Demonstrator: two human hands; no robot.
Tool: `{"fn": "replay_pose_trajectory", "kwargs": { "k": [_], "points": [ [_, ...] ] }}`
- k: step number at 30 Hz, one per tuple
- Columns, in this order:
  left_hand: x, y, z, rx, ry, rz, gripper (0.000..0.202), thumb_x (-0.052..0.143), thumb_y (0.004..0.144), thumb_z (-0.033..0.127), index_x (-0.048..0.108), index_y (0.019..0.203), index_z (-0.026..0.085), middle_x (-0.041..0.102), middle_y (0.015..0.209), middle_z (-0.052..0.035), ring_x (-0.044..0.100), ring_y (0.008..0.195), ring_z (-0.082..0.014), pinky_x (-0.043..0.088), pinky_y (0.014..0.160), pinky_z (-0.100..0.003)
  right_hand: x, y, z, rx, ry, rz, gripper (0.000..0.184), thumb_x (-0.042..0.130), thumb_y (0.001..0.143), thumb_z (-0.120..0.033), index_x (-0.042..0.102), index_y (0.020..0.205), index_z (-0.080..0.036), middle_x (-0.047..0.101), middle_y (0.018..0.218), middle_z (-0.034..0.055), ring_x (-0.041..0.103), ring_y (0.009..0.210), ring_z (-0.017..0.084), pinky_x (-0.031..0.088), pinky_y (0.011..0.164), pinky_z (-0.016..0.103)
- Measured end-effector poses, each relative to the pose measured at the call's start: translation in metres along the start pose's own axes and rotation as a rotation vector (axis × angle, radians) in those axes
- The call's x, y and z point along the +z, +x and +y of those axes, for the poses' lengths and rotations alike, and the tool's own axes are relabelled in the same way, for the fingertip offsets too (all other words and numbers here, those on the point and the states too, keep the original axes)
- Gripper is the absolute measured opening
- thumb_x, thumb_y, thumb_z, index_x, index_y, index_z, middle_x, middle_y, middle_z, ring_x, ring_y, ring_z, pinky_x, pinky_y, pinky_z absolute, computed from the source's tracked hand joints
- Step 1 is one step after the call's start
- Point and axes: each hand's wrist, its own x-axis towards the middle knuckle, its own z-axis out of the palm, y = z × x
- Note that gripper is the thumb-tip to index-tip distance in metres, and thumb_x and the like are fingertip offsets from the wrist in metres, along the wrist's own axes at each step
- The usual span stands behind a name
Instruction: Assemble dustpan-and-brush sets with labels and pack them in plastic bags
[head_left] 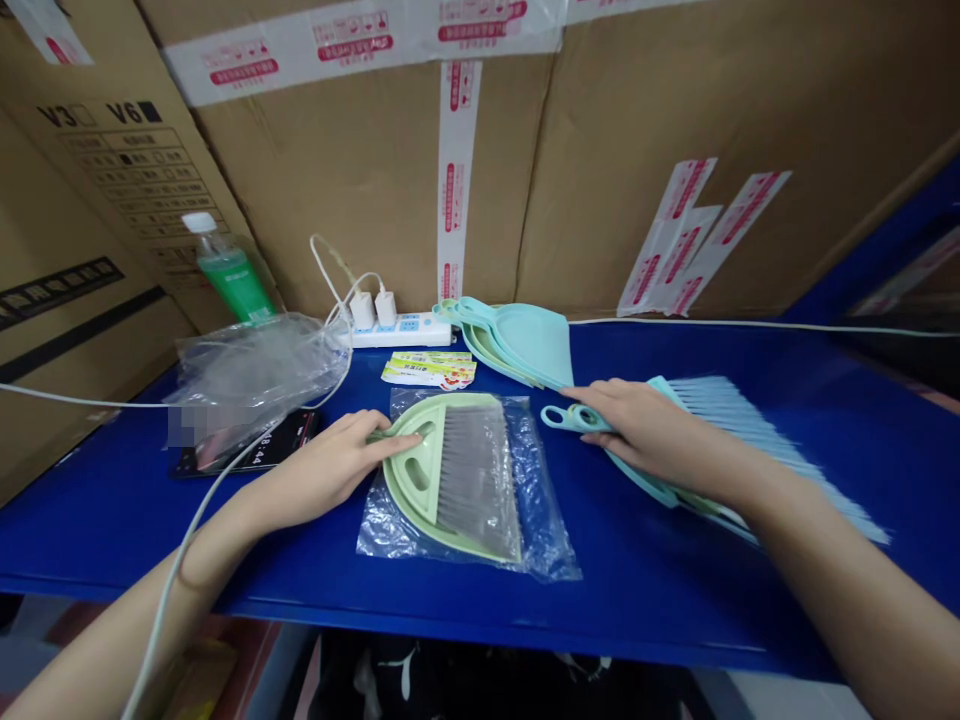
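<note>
A light green dustpan [409, 505] with a matching hand brush [472, 470] on it lies in front of me, bristles to the right. Clear plastic bag [544, 510] shows around the set; whether the set is inside or on top I cannot tell. My left hand [337, 460] is closed around the handle end of the green set, thumb over the brush. On the right, my right hand [637, 425] is closed over the handle part of a light blue hand brush [739, 415]. Blue and green pieces under that hand are partly hidden.
Stacked dustpans [529, 335] lie at the back, beside printed labels [429, 370] and a power strip [409, 330]. Clear bags [262, 360], a phone [281, 440] and a green bottle [232, 275] are at left. White cable [202, 515] crosses my left arm. Cardboard boxes [345, 170] wall the back.
</note>
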Motion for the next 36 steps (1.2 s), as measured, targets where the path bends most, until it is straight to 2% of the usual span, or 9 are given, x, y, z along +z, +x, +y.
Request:
{"fn": "replay_pose_trajectory", "kwargs": {
  "k": [3, 5, 10, 14, 19, 23, 28, 32, 36],
  "points": [
    [0.003, 0.001, 0.003, 0.003, 0.07, 0.046, 0.052, 0.032, 0.092, 0.004, 0.047, 0.136, 0.028, 0.054, 0.108, -0.009, 0.055, 0.093, -0.0191, 0.049, 0.081, -0.032, -0.01, 0.003, -0.024, -0.019, 0.052, 0.204, 0.033, 0.048, 0.088, -0.03, 0.057, 0.117, -0.018, 0.064, 0.108, 0.0161, 0.057, 0.1, 0.032, 0.049, 0.081, 0.049],
    [0.005, 0.002, 0.005, 0.01, 0.119, 0.101, 0.051, 0.03, 0.092, 0.004, 0.047, 0.135, 0.025, 0.055, 0.109, -0.0102, 0.054, 0.096, -0.0199, 0.05, 0.081, -0.033, -0.015, 0.006, -0.047, -0.013, 0.193, 0.26, 0.025, 0.043, 0.092, -0.029, 0.057, 0.11, -0.02, 0.064, 0.103, 0.0125, 0.059, 0.099, 0.027, 0.049, 0.083, 0.044],
    [0.004, 0.002, 0.006, 0.024, 0.196, 0.247, 0.042, 0.028, 0.095, 0.008, 0.05, 0.129, 0.018, 0.055, 0.107, -0.0119, 0.054, 0.097, -0.0209, 0.052, 0.079, -0.034, -0.007, 0.009, -0.078, 0.228, 0.722, -0.008, 0.017, 0.038, 0.094, -0.03, 0.043, 0.108, -0.021, 0.059, 0.076, 0.0005, 0.06, 0.061, 0.015, 0.051, 0.059, 0.032],
    [0.005, 0.002, 0.006, 0.019, 0.198, 0.265, 0.041, 0.029, 0.095, 0.009, 0.049, 0.129, 0.02, 0.056, 0.106, -0.0108, 0.056, 0.098, -0.0205, 0.053, 0.08, -0.034, 0.005, 0.011, -0.075, 0.388, 1.065, -0.111, 0.028, 0.04, 0.093, -0.041, 0.036, 0.112, -0.021, 0.051, 0.074, -0.0033, 0.058, 0.055, 0.013, 0.052, 0.051, 0.03],
    [0.008, 0.001, 0.006, 0.019, 0.154, 0.268, 0.039, 0.031, 0.096, 0.01, 0.049, 0.129, 0.019, 0.057, 0.108, -0.0109, 0.058, 0.098, -0.0198, 0.054, 0.08, -0.033, 0.01, 0.013, -0.068, 0.455, 1.251, -0.165, 0.046, 0.047, 0.089, -0.051, 0.033, 0.12, -0.021, 0.05, 0.069, -0.0064, 0.055, 0.047, 0.011, 0.052, 0.046, 0.028],
    [0.011, 0.001, 0.006, 0.025, 0.107, 0.31, 0.041, 0.033, 0.095, 0.009, 0.048, 0.131, 0.022, 0.057, 0.111, -0.0101, 0.058, 0.1, -0.0197, 0.054, 0.08, -0.033, 0.013, 0.015, -0.066, 0.497, 1.339, -0.133, 0.049, 0.056, 0.084, -0.048, 0.035, 0.12, -0.021, 0.054, 0.077, -0.0038, 0.057, 0.048, 0.01, 0.053, 0.047, 0.028],
    [0.01, 0.003, 0.008, 0.043, 0.088, 0.299, 0.04, 0.036, 0.095, 0.01, 0.049, 0.13, 0.023, 0.055, 0.109, -0.0096, 0.057, 0.097, -0.0186, 0.053, 0.079, -0.032, 0.017, 0.016, -0.067, 0.419, 1.545, -0.128, 0.04, 0.059, 0.085, -0.04, 0.047, 0.119, -0.023, 0.066, 0.09, 0.0044, 0.067, 0.075, 0.017, 0.057, 0.064, 0.031],
    [0.008, 0.002, 0.012, 0.033, 0.188, 0.439, 0.036, 0.048, 0.091, 0.012, 0.058, 0.121, 0.028, 0.055, 0.112, -0.0101, 0.053, 0.105, -0.0238, 0.05, 0.086, -0.041, 0.02, 0.018, -0.065, 0.471, 1.63, -0.054, 0.038, 0.056, 0.087, -0.036, 0.049, 0.121, -0.023, 0.068, 0.098, 0.0073, 0.067, 0.085, 0.02, 0.057, 0.072, 0.035],
    [0.007, 0.0, 0.016, 0.205, 0.208, 0.476, 0.032, 0.051, 0.091, 0.012, 0.059, 0.119, 0.028, 0.065, 0.101, -0.0047, 0.06, 0.082, -0.0156, 0.051, 0.071, -0.028, 0.02, 0.018, -0.062, 0.518, 1.636, -0.036, 0.04, 0.057, 0.086, -0.036, 0.049, 0.123, -0.024, 0.068, 0.102, 0.0078, 0.067, 0.082, 0.019, 0.056, 0.07, 0.034]
  ]
}}
